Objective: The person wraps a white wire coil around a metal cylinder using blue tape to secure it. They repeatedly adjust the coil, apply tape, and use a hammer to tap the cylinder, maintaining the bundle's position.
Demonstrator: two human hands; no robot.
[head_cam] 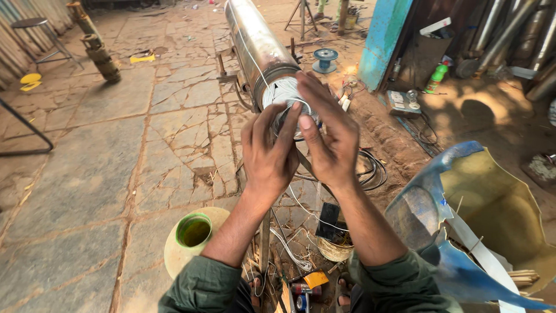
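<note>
Two hands work at the near end of one long steel cylinder [260, 52], which lies on a metal stand and runs away toward the far side of the yard. The left hand [267, 152] is cupped against the cylinder's open end with fingers partly curled, thumb and forefinger near the white wire bundle [284, 93] packed there; whether it pinches a strand I cannot tell. The right hand [330, 136] is held flatter, fingers stretched up over the bundle and touching it, thumb pressed toward the left hand. One thin white wire runs along the top of the cylinder, and several loose strands hang down between the forearms.

On the ground near the person's left stands one pale jar with a green rim [193, 232]. Just under the wrists lie one small wire-filled bowl [335, 249] and one dark flat block [330, 220]. One black cable coil [370, 171] lies right of the stand. Far off sit one blue spool [325, 59], one green bottle [437, 78] and one switch box [403, 99]. One torn blue drum shell [463, 220] fills the near right, its jagged edge close beside the right forearm.

To the left the cracked stone floor [104, 174] gives wide room, with one stool [35, 26] and two stacked brown motor parts [98, 52] far away. The right side is crowded.
</note>
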